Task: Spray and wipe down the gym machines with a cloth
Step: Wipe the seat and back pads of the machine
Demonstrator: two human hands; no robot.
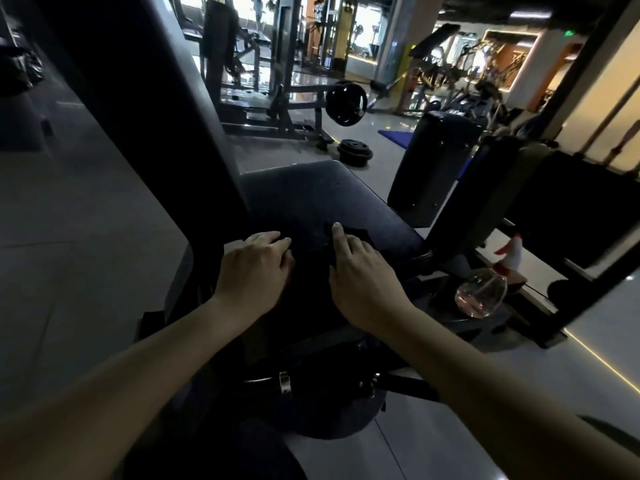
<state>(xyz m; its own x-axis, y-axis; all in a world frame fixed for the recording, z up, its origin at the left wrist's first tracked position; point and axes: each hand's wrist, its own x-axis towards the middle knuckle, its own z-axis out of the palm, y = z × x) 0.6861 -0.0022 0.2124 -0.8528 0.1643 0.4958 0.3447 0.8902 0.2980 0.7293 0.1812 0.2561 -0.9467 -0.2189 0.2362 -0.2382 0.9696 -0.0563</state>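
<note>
A black padded seat [311, 199] of a gym machine fills the middle of the head view. A dark cloth [349, 239] lies on the pad under my right hand [360, 271], whose straight fingers press it flat. My left hand [256, 268] rests on the pad just to the left, fingers lightly bent at the pad's edge, a small gap between the two hands. A clear spray bottle [485, 289] with a white and red trigger head stands on the machine's frame to the right, apart from both hands.
The machine's broad dark upright [145, 109] rises at left. Black pads [436, 161] stand at right behind the seat. Weight plates [353, 152] lie on the floor beyond, near a plate-loaded rack [346, 102]. Grey tiled floor [69, 220] spreads to the left.
</note>
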